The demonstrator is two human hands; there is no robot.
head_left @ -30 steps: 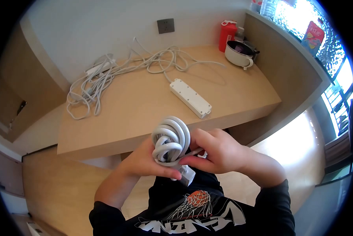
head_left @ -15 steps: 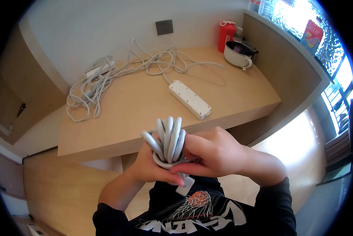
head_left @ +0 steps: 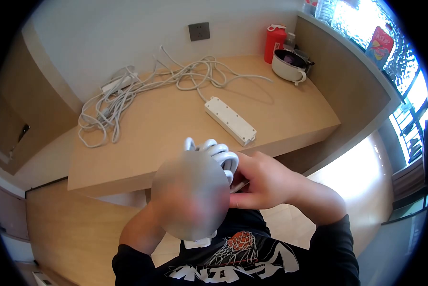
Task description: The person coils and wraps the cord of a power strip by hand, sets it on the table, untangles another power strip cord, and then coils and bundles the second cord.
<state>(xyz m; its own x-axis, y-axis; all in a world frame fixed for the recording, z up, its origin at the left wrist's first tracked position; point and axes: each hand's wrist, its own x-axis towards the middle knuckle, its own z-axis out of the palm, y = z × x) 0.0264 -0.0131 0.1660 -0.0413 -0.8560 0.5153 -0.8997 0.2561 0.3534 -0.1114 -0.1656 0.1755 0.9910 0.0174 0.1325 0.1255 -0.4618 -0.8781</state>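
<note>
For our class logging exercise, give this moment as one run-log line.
left hand: mostly blurred | right hand: at coiled cord | power strip: on desk

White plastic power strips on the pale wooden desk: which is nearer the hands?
The front strip, lying uncovered near the desk's front edge; the rear strip sits back left, partly under tangled grey cable.

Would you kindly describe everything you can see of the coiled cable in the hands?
The coiled cable is pale grey, smooth, apparently plastic-sheathed, bunched in rounded loops. It is held up in front of the desk. The right hand pinches a strand beside the loops; a blur masks the coil's lower left and the left hand. A white piece, perhaps its plug, shows below.
</note>
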